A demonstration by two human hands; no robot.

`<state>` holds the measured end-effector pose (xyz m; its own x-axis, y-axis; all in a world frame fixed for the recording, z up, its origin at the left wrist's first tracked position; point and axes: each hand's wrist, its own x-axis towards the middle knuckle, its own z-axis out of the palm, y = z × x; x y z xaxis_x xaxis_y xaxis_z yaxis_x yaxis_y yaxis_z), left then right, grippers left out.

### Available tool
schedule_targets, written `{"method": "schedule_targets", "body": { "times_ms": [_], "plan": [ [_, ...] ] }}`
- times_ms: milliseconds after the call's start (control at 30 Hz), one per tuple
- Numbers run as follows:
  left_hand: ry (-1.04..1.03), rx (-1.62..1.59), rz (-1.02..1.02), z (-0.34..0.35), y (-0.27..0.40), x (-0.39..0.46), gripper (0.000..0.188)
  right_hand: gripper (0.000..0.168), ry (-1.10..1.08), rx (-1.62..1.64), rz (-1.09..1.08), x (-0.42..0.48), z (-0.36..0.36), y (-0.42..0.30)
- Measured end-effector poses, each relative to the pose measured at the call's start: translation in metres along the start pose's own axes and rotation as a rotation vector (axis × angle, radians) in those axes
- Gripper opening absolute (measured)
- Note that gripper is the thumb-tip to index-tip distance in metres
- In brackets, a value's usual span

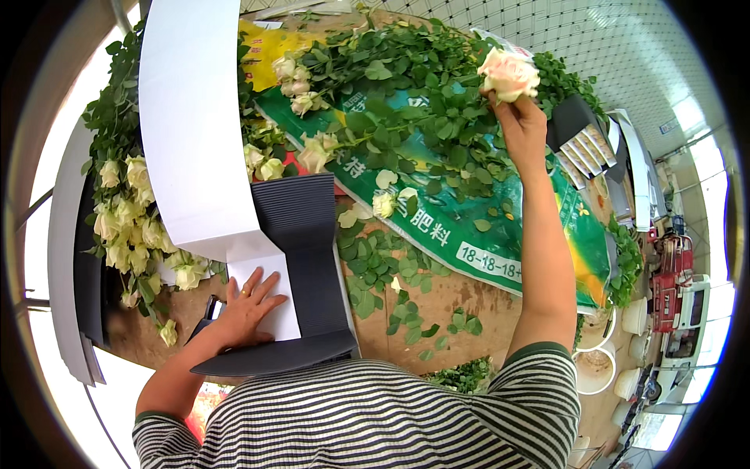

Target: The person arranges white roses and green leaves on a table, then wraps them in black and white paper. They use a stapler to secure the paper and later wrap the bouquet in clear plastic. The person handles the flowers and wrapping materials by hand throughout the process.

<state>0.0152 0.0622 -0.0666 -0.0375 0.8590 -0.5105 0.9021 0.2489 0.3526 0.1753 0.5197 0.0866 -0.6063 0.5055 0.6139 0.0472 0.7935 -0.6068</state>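
My left hand [253, 309] lies flat with spread fingers on a white sheet [283, 321], beside dark corrugated cardboard [304, 234] at the table's near edge. A tall white panel [196, 117] rises from the sheet's far end. At the upper right my right hand [518, 117] is closed on a pale pink rose [510, 75], just under its bloom. More cut roses [313, 153] with leafy stems lie on a green printed plastic sack [442, 225] between my hands. A loose cream rose head [384, 205] rests on the sack.
Many cream roses [126, 225] are piled at the left, beside a grey board [67, 246]. Loose leaves [369, 264] litter the wooden table [469, 293]. A dark stack with printed wraps [586, 146] stands at the right. White buckets [595, 369] and a red and white vehicle [679, 305] are farther right.
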Motion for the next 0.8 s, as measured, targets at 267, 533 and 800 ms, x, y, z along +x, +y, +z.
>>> {"method": "schedule_targets", "body": {
  "times_ms": [267,533,800],
  "plan": [
    [0.079,0.054,0.046,0.008,-0.002,-0.003,0.081,0.015,0.322,0.445,-0.227,0.107,-0.084,-0.093],
    [0.101,0.060,0.075,0.013,-0.007,-0.005,0.082,0.028,0.385,0.455,-0.015,0.138,-0.091,-0.128],
    [0.185,0.008,0.179,0.018,-0.014,-0.010,0.078,0.018,0.626,0.212,-0.277,0.108,-0.088,-0.168]
  ]
}}
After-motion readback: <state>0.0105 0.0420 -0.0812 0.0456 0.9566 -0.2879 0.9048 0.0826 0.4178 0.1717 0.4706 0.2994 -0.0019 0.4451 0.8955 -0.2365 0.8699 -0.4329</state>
